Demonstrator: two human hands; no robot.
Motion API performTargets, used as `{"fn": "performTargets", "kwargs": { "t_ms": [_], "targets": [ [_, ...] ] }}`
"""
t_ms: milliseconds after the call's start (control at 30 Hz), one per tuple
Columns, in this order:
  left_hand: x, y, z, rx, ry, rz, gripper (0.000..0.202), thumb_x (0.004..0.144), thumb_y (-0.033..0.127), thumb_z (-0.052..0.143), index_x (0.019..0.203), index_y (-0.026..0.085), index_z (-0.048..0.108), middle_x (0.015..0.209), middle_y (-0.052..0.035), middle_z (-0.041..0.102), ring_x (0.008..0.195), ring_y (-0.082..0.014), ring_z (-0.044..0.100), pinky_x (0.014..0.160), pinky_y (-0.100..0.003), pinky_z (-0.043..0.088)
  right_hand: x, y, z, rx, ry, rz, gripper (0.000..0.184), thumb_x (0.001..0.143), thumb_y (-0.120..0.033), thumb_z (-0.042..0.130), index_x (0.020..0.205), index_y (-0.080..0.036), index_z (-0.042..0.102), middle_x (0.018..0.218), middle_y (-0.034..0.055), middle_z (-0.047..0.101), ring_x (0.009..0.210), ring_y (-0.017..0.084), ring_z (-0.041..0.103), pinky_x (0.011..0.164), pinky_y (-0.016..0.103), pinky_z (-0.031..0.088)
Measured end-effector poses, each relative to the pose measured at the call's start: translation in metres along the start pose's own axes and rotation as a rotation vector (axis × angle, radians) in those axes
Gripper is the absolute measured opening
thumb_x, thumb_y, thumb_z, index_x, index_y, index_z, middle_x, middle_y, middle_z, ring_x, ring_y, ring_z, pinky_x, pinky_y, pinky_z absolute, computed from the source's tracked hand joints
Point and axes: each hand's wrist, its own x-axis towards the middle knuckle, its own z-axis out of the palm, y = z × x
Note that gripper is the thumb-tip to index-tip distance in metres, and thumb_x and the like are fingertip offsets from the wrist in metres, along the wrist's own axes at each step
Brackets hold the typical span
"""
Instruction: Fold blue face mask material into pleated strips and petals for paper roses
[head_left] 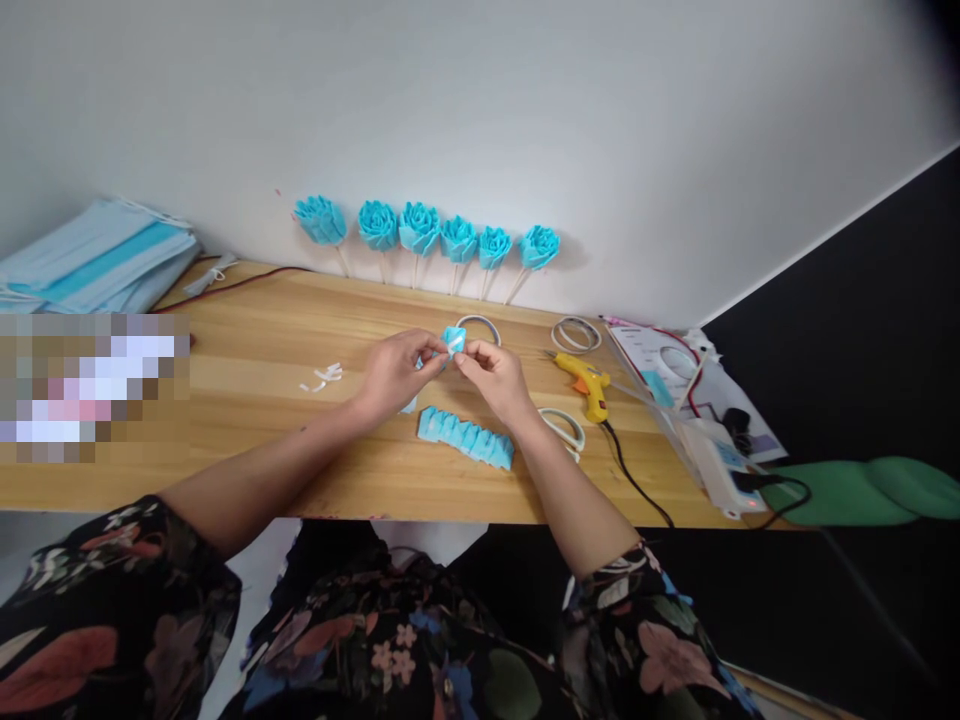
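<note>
Both of my hands meet over the middle of the wooden table (285, 330). My left hand (396, 370) and my right hand (495, 375) pinch a small folded blue piece of fabric (453, 340) between their fingertips, held a little above the tabletop. Just in front of my hands lies a row of several folded blue pieces (466, 436). Behind the held piece a roll of tape (478, 327) lies flat.
Several blue fabric roses on sticks (420, 232) lean against the white wall. A stack of blue face masks (97, 258) sits far left. A yellow glue gun (586, 380) with a black cord, scissors (566, 428), tape rolls (576, 333), a power strip (720, 465) lie right.
</note>
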Motion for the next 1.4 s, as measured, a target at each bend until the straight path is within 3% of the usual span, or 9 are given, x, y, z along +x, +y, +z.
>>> {"fn": "performTargets", "kwargs": {
  "t_ms": [300,600,1400],
  "targets": [
    [0.0004,-0.0005,0.0008,-0.044,-0.006,-0.030,0.013,0.082,0.025,0.065,0.089,0.019,0.074,0.071,-0.0019,0.066,0.063,-0.0143,0.053,0.062,-0.027,0.035,-0.0012,-0.0036,0.0010,-0.065,0.021,-0.013,0.022,0.081,-0.041,0.062,0.073,-0.021,0.063,0.066,-0.0018,0.057,0.060,0.012,0.047,0.060,0.026,0.037],
    [-0.0014,-0.0014,0.0004,0.039,-0.030,0.030,0.015,0.085,0.028,0.063,0.089,0.020,0.075,0.075,-0.0044,0.070,0.068,-0.0166,0.057,0.065,-0.028,0.038,-0.0017,-0.0028,0.0026,-0.068,0.017,-0.026,0.019,0.080,-0.038,0.062,0.073,-0.021,0.064,0.070,-0.0001,0.064,0.064,0.013,0.053,0.063,0.027,0.041],
    [-0.0030,0.0029,0.0002,0.098,-0.055,0.052,0.016,0.086,0.021,0.058,0.082,0.019,0.074,0.077,-0.0043,0.073,0.065,-0.0149,0.057,0.064,-0.028,0.039,-0.0037,-0.0069,0.0040,-0.198,0.047,-0.091,0.017,0.080,-0.031,0.061,0.067,-0.020,0.059,0.063,-0.0024,0.058,0.059,0.011,0.048,0.062,0.026,0.039]
  ]
}}
